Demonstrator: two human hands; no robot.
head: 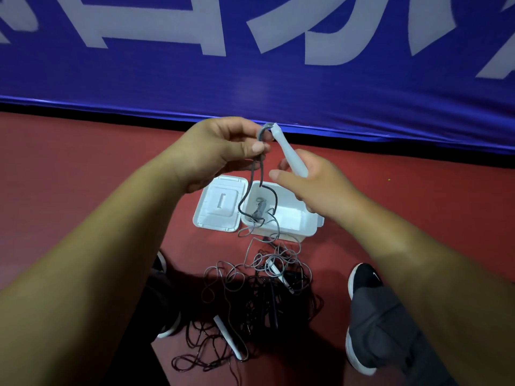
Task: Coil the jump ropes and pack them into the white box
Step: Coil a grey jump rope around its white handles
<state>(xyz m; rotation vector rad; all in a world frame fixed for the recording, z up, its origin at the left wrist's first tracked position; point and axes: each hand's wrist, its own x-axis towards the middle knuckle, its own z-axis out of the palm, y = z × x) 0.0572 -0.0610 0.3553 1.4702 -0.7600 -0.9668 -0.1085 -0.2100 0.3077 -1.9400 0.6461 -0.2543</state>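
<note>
Above the red floor [69, 162], near its far edge where the blue banner [250, 79] hangs, my left hand [223, 151] pinches a doubled bend of the grey jump rope [260, 132] between thumb and curled fingers, close to where it leaves the white handle [289, 154]. My right hand [315, 188] grips the lower end of that handle; its thumb lies straight and its other fingers are mostly hidden. I judge that this hold sets the first loop against the handle for winding. The rope hangs across the open white box [289, 218] directly below, whose lid [220, 204] lies just beside it, with one coiled rope [259, 208] already inside. Nearer my shoes [365, 316], a tangle of grey and black ropes [264, 296] touches the box; the trailing length runs into it and may snag.
</note>
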